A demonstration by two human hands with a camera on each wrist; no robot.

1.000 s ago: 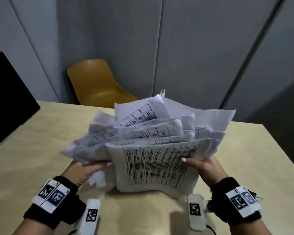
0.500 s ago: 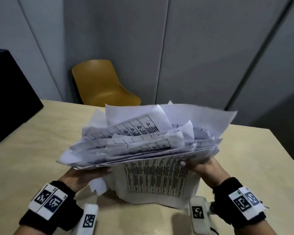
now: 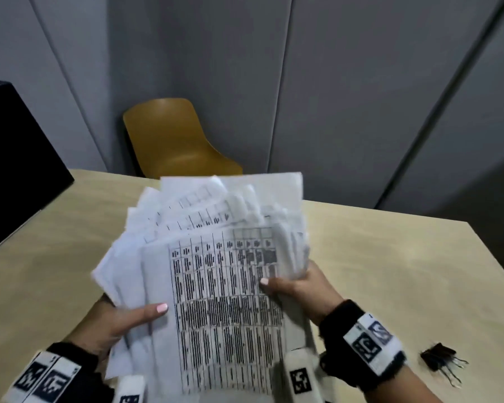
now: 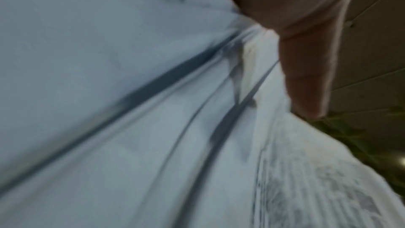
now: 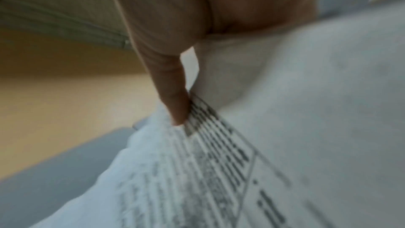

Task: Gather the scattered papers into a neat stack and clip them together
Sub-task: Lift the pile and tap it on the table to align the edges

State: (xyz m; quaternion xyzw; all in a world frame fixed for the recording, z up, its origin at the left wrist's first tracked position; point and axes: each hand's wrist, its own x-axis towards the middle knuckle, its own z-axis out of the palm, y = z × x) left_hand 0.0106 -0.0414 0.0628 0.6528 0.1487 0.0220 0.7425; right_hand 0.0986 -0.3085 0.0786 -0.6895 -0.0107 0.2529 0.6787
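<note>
A loose, uneven bundle of printed papers (image 3: 216, 271) is held up above the wooden table (image 3: 390, 257), tilted so the top sheet with its table of text faces me. My left hand (image 3: 122, 321) grips the bundle's left edge, thumb lying on the front sheet. My right hand (image 3: 297, 289) grips the right edge, thumb on the print. The sheets fan out unevenly at the top and left. Both wrist views are blurred: papers (image 4: 153, 127) under the left thumb (image 4: 306, 75), and papers (image 5: 285, 145) under the right thumb (image 5: 173, 93). A black binder clip (image 3: 440, 357) lies on the table to the right.
A yellow chair (image 3: 172, 138) stands behind the table's far edge. A black box (image 3: 15, 158) sits at the left side of the table. Grey wall panels close off the back. Bare tabletop shows on both sides of the papers.
The bundle has been tipped from lying nearly flat to upright, facing me, and drawn closer. Both hands kept their hold on its sides. The binder clip has come into view.
</note>
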